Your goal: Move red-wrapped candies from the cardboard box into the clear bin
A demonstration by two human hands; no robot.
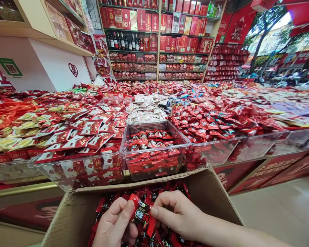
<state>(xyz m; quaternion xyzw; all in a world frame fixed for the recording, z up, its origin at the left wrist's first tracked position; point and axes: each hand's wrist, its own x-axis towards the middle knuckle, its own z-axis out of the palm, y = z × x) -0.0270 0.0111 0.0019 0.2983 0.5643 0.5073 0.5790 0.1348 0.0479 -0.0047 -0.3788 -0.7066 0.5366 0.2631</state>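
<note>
- Surface (23, 189): long display, ahead of both grips, past the box; carries loose heaps and clear bins of wrapped goods.
- Wall shelves (158, 37): far ahead of the grips; bottles, red boxes, bagged goods.
- Cardboard box (206, 192): open, directly below and around the grips, near the surface edge; many loose wrapped pieces (179, 238) inside.
- Clear bin (154, 149): just ahead of the grips, beyond the box's far wall; partly filled with similar red-and-black pieces (158, 135).
- Red-and-white sachets (76, 142): ahead and left of the grips, heaped above their tray rim.
- Right grip (180, 214): narrow, thumb and index finger pinching the right end of the red packet.
- Left grip (115, 223): narrow, thumb and fingers pinching the packet's upper left end.
- Red packet (142, 215): between the two grips, over the box, tilted, printed side up. Likely light; thin film, soft and crinkly at the ends, maybe slick. Contents hidden, firmness can't tell. Best hold: flat end seals, or lightly across the middle; hard squeezing could crush the filling, hard pulling could tear the film.
</note>
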